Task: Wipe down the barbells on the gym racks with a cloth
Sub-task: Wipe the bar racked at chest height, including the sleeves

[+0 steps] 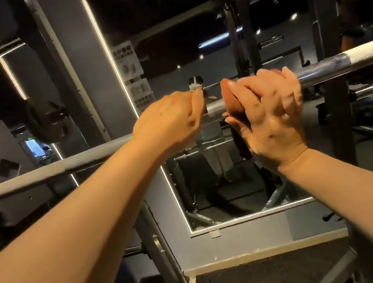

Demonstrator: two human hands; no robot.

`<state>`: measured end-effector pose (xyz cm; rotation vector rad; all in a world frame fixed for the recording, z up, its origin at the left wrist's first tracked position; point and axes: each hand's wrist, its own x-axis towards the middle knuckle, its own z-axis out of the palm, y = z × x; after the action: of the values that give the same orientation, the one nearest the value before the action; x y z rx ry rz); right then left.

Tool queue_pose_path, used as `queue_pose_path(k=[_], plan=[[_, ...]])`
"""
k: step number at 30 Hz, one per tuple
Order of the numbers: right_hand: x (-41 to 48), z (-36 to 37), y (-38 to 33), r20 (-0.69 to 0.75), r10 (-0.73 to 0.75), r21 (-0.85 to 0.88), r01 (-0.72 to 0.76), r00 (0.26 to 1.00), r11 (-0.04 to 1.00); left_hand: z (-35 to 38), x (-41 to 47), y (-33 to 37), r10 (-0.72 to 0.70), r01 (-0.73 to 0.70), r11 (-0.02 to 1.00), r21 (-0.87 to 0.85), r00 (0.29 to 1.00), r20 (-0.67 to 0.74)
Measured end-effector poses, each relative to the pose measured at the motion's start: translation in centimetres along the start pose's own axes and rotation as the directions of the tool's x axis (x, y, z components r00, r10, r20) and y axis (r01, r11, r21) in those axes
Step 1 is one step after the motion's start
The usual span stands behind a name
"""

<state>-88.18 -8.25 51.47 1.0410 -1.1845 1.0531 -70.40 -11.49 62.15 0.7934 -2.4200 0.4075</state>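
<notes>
Left hand [172,119] in a tight grip around the barbell [63,165]; right hand [271,116] beside it, grip around a brown cloth [231,102]

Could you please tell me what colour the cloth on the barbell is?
The cloth is reddish-brown, seen best in the head view.

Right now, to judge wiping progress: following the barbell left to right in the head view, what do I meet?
Knurled stretch of the barbell → left hand gripping it → reddish-brown cloth → right hand holding the cloth → smooth shiny stretch → knurled stretch.
</notes>
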Motion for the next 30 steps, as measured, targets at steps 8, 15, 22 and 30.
queue_pose_path(k=[8,15,22,30], plan=[[0.2,-1.7,0.1,0.186,-0.229,-0.026,0.238,0.955,0.971,-0.9,-2.7,-2.1,-0.061,0.062,0.976,0.210,0.998,-0.012],[0.2,-0.8,-2.9,0.097,-0.133,0.060,0.127,0.986,0.990,-0.7,-4.1,-4.0,-0.121,0.122,0.967,0.222,0.992,-0.018],[1.8,-1.0,-5.1,0.211,-0.290,0.069,0.282,0.933,0.957,-1.6,-5.2,-5.2,-0.013,0.010,0.989,0.150,1.000,0.024],[4.5,-1.6,-8.4,0.308,-0.146,0.027,0.144,0.940,0.989,-0.8,-5.5,-7.0,-0.017,0.029,0.995,0.095,0.993,-0.118]])
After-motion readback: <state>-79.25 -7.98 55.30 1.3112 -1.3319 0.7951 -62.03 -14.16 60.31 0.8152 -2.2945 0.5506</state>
